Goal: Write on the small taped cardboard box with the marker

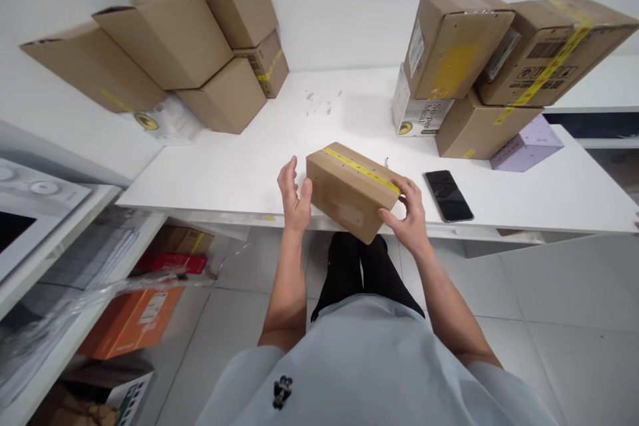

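At the front edge of the white table (239, 180): a small cardboard box (349, 193) is held tilted, its lower corner carried out past the rim; whether its far side is borne by the surface cannot be told.
Right hand (412, 216): closed on the right end of the box, which is gripped between thumb and fingers.
Left hand (295, 203): spread wide at the opposite end, with the thumb at or just beside the cardboard; firm contact cannot be confirmed.
Drop risk: most of the hold seems to be left to one hand, so the box could be let slip over the edge if that grip is loosened before the other palm is pressed in.
Yellow tape (359, 169): run along the upper face; grip might be lost where its smooth end is met by the fingertips.
Phone (448, 196): laid flat near the right hand; it could be knocked if the box is swung that way.
Stack at the right (452, 46): bulky boxes are rested on smaller ones, so a topple could be caused by a bump.
Surface: marked by grey smudges (319, 105) towards the pale wall (349, 6).
Room: more boxes (170, 36) are piled at the left; below, an orange box (132, 323) is kept beside shelving, above a tiled floor (539, 279).
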A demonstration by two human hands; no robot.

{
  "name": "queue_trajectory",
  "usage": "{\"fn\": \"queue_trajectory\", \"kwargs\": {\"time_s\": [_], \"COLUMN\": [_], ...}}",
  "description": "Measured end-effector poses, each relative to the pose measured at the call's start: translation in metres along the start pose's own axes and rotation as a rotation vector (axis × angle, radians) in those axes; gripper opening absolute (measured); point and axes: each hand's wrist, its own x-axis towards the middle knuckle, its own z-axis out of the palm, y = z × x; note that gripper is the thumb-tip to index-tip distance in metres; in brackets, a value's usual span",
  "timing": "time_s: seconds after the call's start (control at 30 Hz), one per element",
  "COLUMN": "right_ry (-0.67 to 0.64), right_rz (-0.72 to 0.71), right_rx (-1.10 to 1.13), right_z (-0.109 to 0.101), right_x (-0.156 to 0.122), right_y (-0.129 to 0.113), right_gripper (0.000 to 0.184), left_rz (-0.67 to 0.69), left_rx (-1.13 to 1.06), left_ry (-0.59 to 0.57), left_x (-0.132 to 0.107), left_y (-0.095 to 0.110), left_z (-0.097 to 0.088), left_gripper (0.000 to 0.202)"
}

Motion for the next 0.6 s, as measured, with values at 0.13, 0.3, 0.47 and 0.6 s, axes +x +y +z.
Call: {"fn": "queue_trajectory", "kwargs": {"time_s": [0.13, 0.3, 0.47, 0.6], "right_ry": [-0.113, -0.128, 0.038, -0.012], "right_rz": [0.200, 0.190, 0.119, -0.222], "right_rx": [0.221, 0.174, -0.022, -0.370], "right_z": [-0.008, 0.008, 0.010, 0.004], "right_x": [0.026, 0.052, 0.036, 0.013], "right_y": [-0.002, -0.001, 0.001, -0.016], "right_gripper": [0.065, 0.068, 0.055, 0.033], "left_rz": [-0.080, -0.177, -0.166, 0.006], "left_rx": [0.102, 0.302, 0.389, 0.594], "left_ry": [-0.164, -0.193, -0.201, -0.187], "left_x": [-0.012, -0.020, -0.024, -0.027], "left_y": [0.018, 0.021, 0.008, 0.024], "left_z": [-0.024, -0.027, -0.020, -0.014], "left_gripper": [0.071, 0.057, 0.041, 0.036]}}
